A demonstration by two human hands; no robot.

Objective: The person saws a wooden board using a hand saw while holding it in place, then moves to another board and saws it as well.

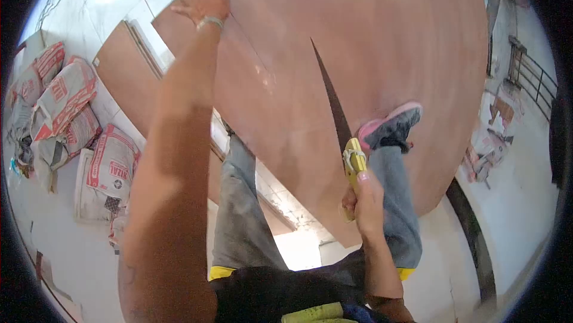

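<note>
Right hand (pixel 365 200): near, fingers wrapped round a yellow handle (pixel 356 162), thumb along it
Handsaw (pixel 332 97): above the board (pixel 280 108), blade pointing far; contact unclear
Shoe (pixel 393 125): on the board, right of the blade
Sacks (pixel 67 97): left
Left hand (pixel 205 4): far left, fingers spread on the board's edge
</note>
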